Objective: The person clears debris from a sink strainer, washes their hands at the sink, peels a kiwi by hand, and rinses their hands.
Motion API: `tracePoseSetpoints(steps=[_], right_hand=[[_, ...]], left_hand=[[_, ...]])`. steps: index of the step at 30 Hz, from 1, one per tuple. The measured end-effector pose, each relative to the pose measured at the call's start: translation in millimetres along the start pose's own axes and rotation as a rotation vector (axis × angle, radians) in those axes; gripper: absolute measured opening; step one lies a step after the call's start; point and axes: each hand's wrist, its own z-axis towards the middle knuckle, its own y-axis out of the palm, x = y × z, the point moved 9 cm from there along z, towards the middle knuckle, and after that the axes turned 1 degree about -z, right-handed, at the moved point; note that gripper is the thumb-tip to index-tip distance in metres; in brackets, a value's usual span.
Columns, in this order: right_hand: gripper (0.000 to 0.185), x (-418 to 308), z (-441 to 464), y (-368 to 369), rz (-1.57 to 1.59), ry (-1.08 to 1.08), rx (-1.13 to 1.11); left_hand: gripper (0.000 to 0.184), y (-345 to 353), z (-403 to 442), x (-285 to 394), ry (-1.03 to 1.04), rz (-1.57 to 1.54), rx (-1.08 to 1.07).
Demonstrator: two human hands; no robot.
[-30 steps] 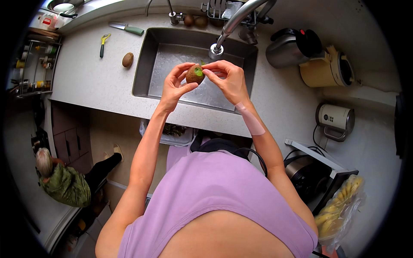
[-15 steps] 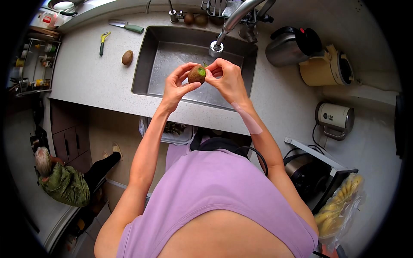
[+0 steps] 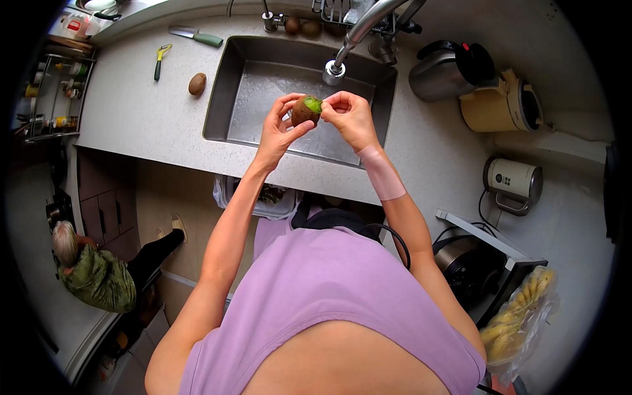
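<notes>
A brown kiwi (image 3: 303,116), with a bare green patch at its top, is held over the front part of the sink (image 3: 220,99). My left hand (image 3: 278,135) is curled round it, fingers on the far side and thumb below. Thumb and forefinger of my right hand (image 3: 350,120) pinch the kiwi skin at the edge of the green patch. An unpeeled kiwi (image 3: 197,83) lies on the counter left of the sink. Near it are a yellow and dark green peeler (image 3: 159,62) and a knife (image 3: 197,35) with a green handle.
The faucet (image 3: 334,71) hangs over the sink just beyond my hands. More kiwis (image 3: 311,27) sit behind the sink. On the right are a steel jug (image 3: 440,74), a cream appliance (image 3: 494,108) and a kettle (image 3: 513,183). Another person (image 3: 102,280) is at the lower left.
The kiwi has tilted in my left hand, so more of its green patch shows. My right hand has shifted slightly right and turned at the wrist.
</notes>
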Motion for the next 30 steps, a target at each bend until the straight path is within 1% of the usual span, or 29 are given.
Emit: tracePoseSetpoints(steps=[1,2,3,4,5,6,7,8,9,11,12,14,15,16,18,19,20,22,23,24,27,30], right_hand=[[0.013,6.0,-1.0,1.9,0.096,0.066,-0.011],[0.013,11.5,-2.2,4.1,0.193,0.131,-0.021],[0.013,11.6,-3.1,4.5,0.193,0.130,-0.022],[0.013,16.9,-4.9,7.4,0.299,0.186,-0.033],[0.014,22.1,-6.6,10.3,0.404,0.241,-0.044],[0.014,23.7,-6.9,9.8,0.404,0.240,-0.044],[0.015,27.6,-8.2,13.5,0.515,0.271,-0.078],[0.017,30.9,-9.4,17.4,0.627,0.302,-0.112],[0.017,33.5,-9.4,16.5,0.627,0.301,-0.113],[0.018,35.9,-12.2,25.7,0.888,0.378,-0.190],[0.018,36.4,-12.0,25.2,0.888,0.378,-0.191],[0.018,35.3,-12.0,20.7,1.166,0.430,-0.065],[0.017,31.9,-10.8,8.8,1.029,0.369,0.011],[0.017,30.6,-10.0,8.1,1.029,0.369,0.009],[0.016,4.6,-3.3,-10.9,0.263,0.025,0.043],[0.011,-8.5,-4.5,-13.9,0.113,-0.069,0.108],[0.011,-14.9,-5.1,-12.7,0.113,-0.068,0.109],[0.007,-42.4,-7.8,-2.3,-0.264,-0.206,0.059],[0.009,-52.5,-9.9,2.2,-0.256,-0.251,0.060],[0.009,-54.7,-10.7,5.2,-0.256,-0.251,0.062],[0.015,-57.8,-11.6,11.0,-0.268,-0.273,0.040],[0.014,-64.9,-13.5,11.1,-0.244,-0.306,0.048]], left_hand=[[0.050,0.9,-0.5,0.4,0.000,0.000,0.000],[0.051,2.4,-1.1,-1.8,-0.035,-0.104,0.004],[0.053,3.7,-2.1,-4.2,-0.070,-0.207,0.007],[0.053,3.6,-3.2,-4.1,-0.069,-0.207,0.006],[0.052,2.7,-4.9,-7.7,-0.106,-0.270,0.019],[0.052,1.9,-6.2,-11.5,-0.142,-0.332,0.031],[0.052,1.4,-6.8,-12.9,-0.141,-0.332,0.030],[0.049,0.6,-7.8,-16.2,-0.153,-0.397,0.039],[0.046,-0.4,-8.5,-18.7,-0.165,-0.462,0.048],[0.046,-0.8,-7.9,-19.6,-0.168,-0.483,0.032],[0.047,-0.1,-7.9,-19.6,-0.173,-0.504,0.015],[0.047,-1.7,-8.7,-17.3,-0.178,-0.545,0.016],[0.047,-2.8,-9.2,-16.6,-0.184,-0.585,0.015],[0.047,-5.3,-9.3,-15.9,-0.183,-0.585,0.016],[0.048,-10.6,-9.2,-14.9,-0.174,-0.507,0.021],[0.048,-10.5,-9.6,-14.0,-0.176,-0.507,0.021],[0.048,-10.9,-9.3,-11.9,-0.170,-0.464,0.028],[0.049,-10.0,-8.2,-8.7,-0.165,-0.421,0.032],[0.048,-9.9,-7.5,-7.2,-0.160,-0.374,0.040],[0.048,-9.6,-6.8,-5.4,-0.155,-0.327,0.046],[0.047,-8.8,-5.0,1.0,-0.130,-0.303,0.086],[0.049,-7.4,-2.6,9.4,-0.110,-0.236,0.062]])
